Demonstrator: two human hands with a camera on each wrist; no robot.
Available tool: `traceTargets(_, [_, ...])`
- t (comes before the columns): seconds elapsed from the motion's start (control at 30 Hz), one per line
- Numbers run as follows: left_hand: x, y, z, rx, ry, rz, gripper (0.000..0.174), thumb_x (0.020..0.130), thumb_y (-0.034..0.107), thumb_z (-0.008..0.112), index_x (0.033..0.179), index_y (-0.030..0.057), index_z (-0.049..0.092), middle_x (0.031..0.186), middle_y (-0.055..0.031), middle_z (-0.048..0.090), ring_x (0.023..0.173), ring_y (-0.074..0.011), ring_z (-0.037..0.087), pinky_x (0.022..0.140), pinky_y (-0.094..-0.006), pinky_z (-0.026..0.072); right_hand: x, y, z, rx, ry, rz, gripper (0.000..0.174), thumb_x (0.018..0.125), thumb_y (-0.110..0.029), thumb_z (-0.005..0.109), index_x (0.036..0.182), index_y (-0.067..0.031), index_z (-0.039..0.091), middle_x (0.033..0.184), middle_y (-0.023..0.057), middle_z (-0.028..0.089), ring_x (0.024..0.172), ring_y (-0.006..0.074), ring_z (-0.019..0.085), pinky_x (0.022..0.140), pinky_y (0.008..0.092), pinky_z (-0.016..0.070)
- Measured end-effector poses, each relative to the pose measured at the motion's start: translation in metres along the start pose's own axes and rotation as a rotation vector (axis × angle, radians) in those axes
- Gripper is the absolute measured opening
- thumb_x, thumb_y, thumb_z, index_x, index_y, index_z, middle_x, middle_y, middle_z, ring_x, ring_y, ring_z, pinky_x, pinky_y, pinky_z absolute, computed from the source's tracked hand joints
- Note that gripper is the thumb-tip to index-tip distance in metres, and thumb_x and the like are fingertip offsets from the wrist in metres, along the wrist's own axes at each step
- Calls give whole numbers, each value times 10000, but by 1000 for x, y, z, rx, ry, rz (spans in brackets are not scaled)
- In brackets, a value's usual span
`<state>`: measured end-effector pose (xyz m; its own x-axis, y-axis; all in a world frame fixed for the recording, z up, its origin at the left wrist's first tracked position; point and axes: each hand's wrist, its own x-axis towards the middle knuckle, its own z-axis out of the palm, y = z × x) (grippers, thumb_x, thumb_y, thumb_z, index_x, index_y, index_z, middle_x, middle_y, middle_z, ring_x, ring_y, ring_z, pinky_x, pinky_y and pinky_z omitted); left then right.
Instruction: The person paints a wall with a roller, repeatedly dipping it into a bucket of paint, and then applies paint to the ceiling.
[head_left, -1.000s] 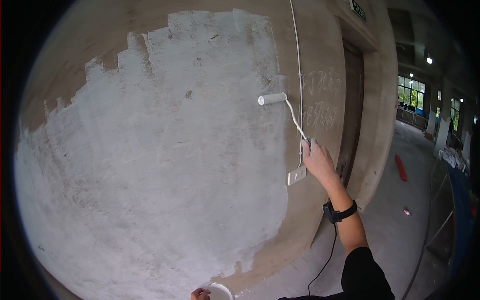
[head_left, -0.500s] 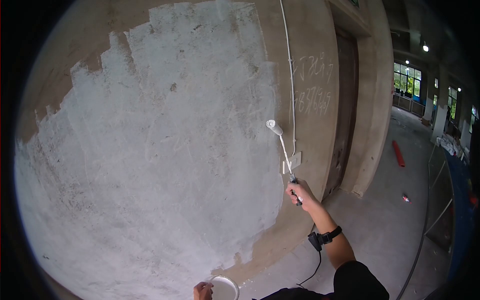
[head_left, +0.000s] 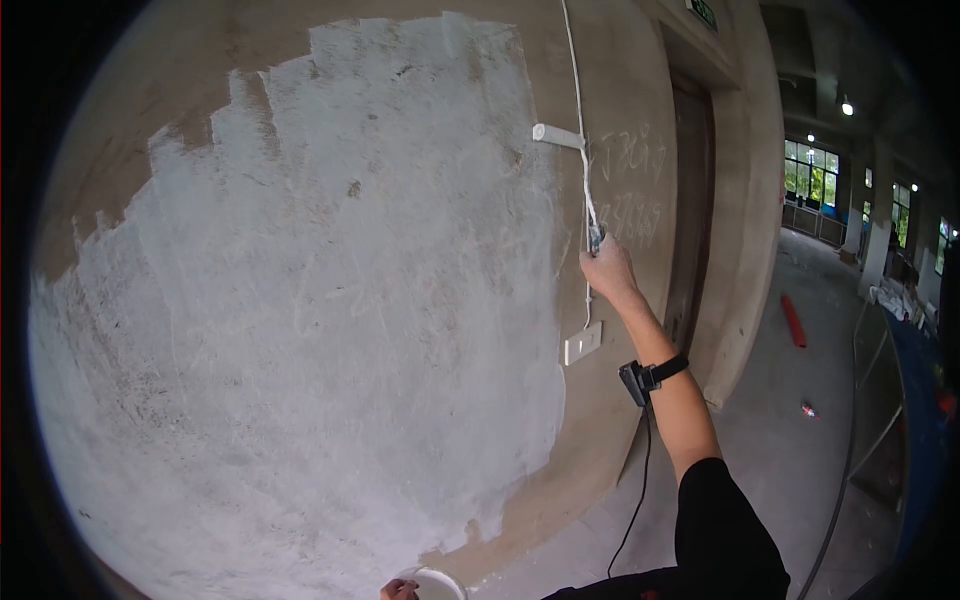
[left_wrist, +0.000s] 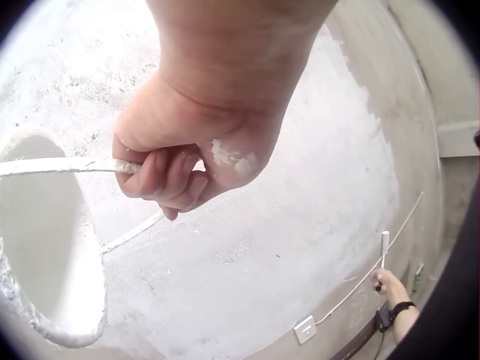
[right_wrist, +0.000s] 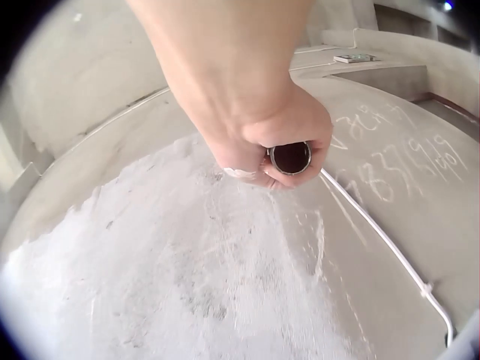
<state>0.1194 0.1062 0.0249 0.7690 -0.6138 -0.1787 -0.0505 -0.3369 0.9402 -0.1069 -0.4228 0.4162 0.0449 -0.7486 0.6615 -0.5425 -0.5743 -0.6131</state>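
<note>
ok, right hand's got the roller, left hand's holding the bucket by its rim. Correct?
Wrong on the grip: the left wrist view shows the left hand holding the bucket by its handle. The right hand does have the roller.

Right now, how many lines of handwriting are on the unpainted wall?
2, both right of the white cable in the head view: a character line above, a digit line below. The roller and right grip may hide some.
</note>
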Motion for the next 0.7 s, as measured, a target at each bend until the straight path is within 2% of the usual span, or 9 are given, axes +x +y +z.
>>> traceTargets(0.1, [5, -7, -3, -61, -21, 60, 263, 858, 196, 525, 948, -14, 654, 613, 6, 501, 479, -87, 417, 407, -241, 331, 46, -37, -16, -46, 71, -56, 333, 773, -157, 623, 999, 87, 598, 963, 309, 656, 977, 445, 643, 859, 490, 506])
traceTargets(0.23, [9, -10, -4, -36, 5, 27, 269, 858, 206, 525, 952, -10, 655, 620, 7, 504, 482, -86, 419, 408, -238, 336, 105, -70, -36, -74, 152, -104, 306, 760, -99, 608, 1009, 79, 609, 994, 305, 659, 986, 444, 643, 875, 475, 512])
traceTargets(0.33, [8, -4, -9, -65, -4, 94, 270, 854, 205, 527, 956, -9, 656, 627, 2, 508, 481, -90, 421, 411, -240, 342, 121, -89, -53, -89, 113, -86, 299, 761, -79, 602, 1017, 75, 611, 1000, 308, 657, 989, 445, 644, 876, 465, 518])
traceTargets(0.4, [3, 13, -7, -102, 7, -12, 264, 851, 190, 523, 961, -7, 660, 630, -6, 513, 479, -94, 424, 413, -246, 343, 120, -87, -49, -102, 146, -94, 292, 766, -72, 598, 1016, 79, 611, 994, 310, 656, 988, 445, 644, 872, 462, 520])
traceTargets(0.57, [14, 4, -1, -87, 7, -28, 257, 846, 173, 522, 963, -8, 663, 626, -10, 516, 487, -96, 430, 419, -253, 346, 105, -45, -23, -91, 189, -125, 276, 786, -60, 592, 1020, 88, 595, 965, 318, 655, 967, 449, 648, 851, 475, 525])
traceTargets(0.7, [16, 8, 3, -33, 3, -7, 251, 846, 172, 524, 950, -9, 663, 625, -7, 516, 489, -93, 430, 420, -247, 342, 57, -8, -3, -142, 160, -107, 274, 810, -82, 603, 1025, 81, 554, 907, 318, 653, 893, 463, 656, 808, 509, 527])
